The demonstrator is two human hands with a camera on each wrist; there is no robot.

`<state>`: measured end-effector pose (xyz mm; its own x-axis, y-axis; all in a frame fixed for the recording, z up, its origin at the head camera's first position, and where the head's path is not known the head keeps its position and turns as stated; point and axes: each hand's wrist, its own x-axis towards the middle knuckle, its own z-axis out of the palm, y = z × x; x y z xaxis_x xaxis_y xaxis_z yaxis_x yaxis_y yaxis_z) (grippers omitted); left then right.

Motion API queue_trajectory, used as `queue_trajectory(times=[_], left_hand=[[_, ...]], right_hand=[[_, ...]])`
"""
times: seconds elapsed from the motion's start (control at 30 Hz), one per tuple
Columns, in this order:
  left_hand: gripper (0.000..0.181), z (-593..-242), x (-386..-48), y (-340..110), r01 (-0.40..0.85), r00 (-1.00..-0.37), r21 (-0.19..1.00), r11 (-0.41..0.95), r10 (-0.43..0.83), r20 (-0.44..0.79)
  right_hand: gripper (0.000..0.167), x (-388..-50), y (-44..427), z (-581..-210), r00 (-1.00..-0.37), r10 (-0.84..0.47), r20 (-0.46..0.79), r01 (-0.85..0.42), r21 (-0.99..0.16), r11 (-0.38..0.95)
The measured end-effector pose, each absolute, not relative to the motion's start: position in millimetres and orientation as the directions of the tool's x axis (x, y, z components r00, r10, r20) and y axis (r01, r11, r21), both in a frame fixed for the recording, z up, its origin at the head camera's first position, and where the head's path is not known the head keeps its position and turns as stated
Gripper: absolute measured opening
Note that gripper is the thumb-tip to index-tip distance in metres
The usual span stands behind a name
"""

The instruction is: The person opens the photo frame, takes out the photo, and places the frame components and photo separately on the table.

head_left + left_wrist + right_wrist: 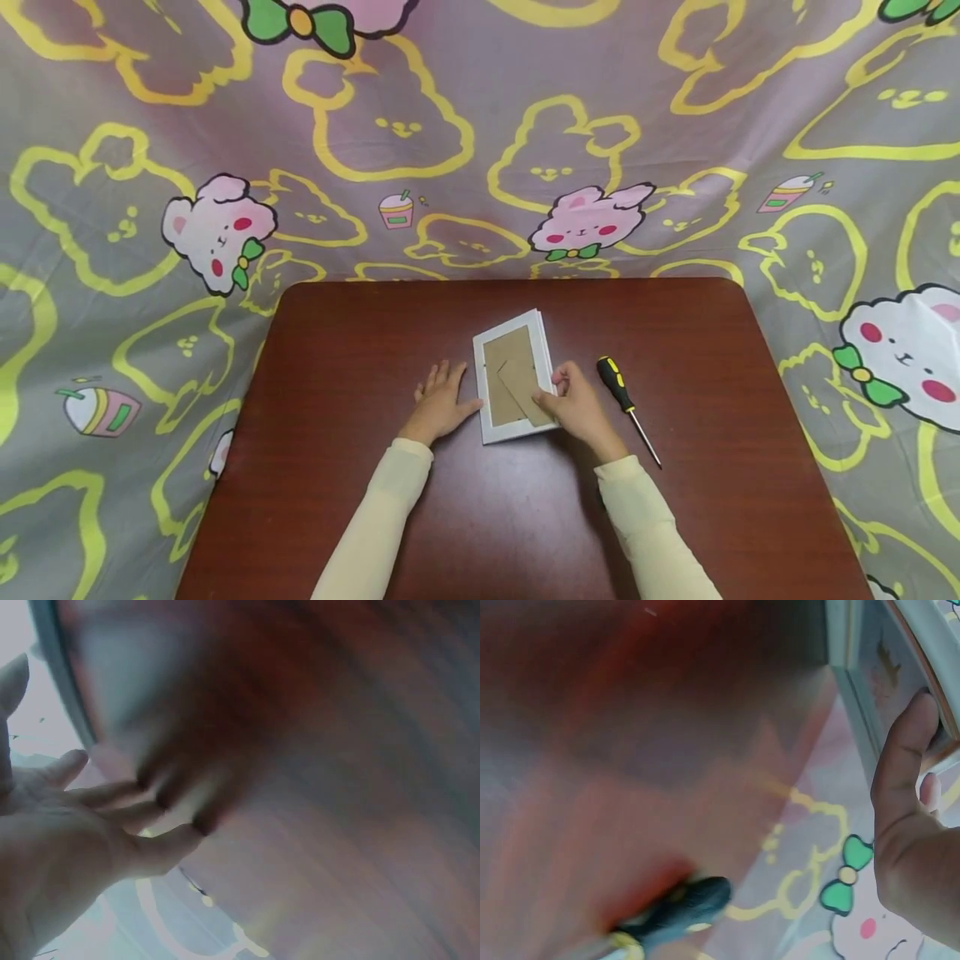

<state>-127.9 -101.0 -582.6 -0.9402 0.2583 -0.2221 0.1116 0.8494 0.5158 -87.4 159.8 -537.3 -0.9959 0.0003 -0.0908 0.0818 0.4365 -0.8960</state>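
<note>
A white picture frame (486,427), with a brown backing board (510,346) and a folded stand flap (517,387), faces back up at the middle of the table in the head view. My right hand (581,408) grips its lower right edge, thumb over the back. From the right wrist view the hand (915,832) holds the same frame (846,697) near its border. My left hand (438,402) lies palm down on the table, fingers spread, its thumb by the frame's left edge. Those fingers look straight in the left wrist view (112,817).
A black and yellow screwdriver (615,383) lies on the table right of the frame, shaft pointing toward the near right. The dark red-brown tabletop (360,333) has rounded far corners. Patterned cloth (450,92) hangs behind it and along both sides.
</note>
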Motion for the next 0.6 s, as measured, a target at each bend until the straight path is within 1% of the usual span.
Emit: queue_trajectory(times=[0.13, 0.2, 0.3, 0.4, 0.47, 0.53, 0.6], left_hand=[[0.052, -571.1, -122.9, -92.7, 0.116, -0.958, 0.624, 0.773, 0.254, -0.136], [0.04, -563.5, -120.9, -87.5, 0.126, -0.962, 0.699, 0.704, 0.259, -0.088], [0.031, -551.1, -119.0, -77.1, 0.125, -0.963, 0.817, 0.562, 0.269, -0.037], [0.034, -537.4, -115.0, -64.8, 0.116, -0.96, 0.92, 0.376, 0.281, 0.006], [0.042, -528.3, -108.8, -56.6, 0.087, -0.958, 0.956, 0.279, 0.286, 0.004], [0.052, -518.7, -100.3, -48.9, 0.05, -0.954, 0.975, 0.216, 0.299, -0.017], [0.061, -511.1, -91.6, -42.4, 0.015, -0.949, 0.98, 0.198, 0.311, -0.048]], right_hand=[[0.035, -90.3, 154.7, -523.6, -0.999, 0.019, -0.048, 0.051, -0.847, 0.529], [0.035, -90.6, 151.2, -515.0, -0.999, 0.026, -0.032, 0.041, -0.823, 0.566], [0.034, -90.6, 146.3, -505.9, -0.999, 0.033, 0.011, 0.011, -0.794, 0.607], [0.033, -90.2, 142.4, -502.1, -0.998, 0.025, 0.059, -0.03, -0.771, 0.636], [0.033, -89.3, 140.1, -500.9, -0.996, 0.009, 0.087, -0.061, -0.762, 0.645], [0.032, -88.4, 137.6, -499.8, -0.994, -0.006, 0.113, -0.09, -0.756, 0.648], [0.032, -87.6, 134.8, -498.1, -0.99, -0.019, 0.138, -0.118, -0.756, 0.644]])
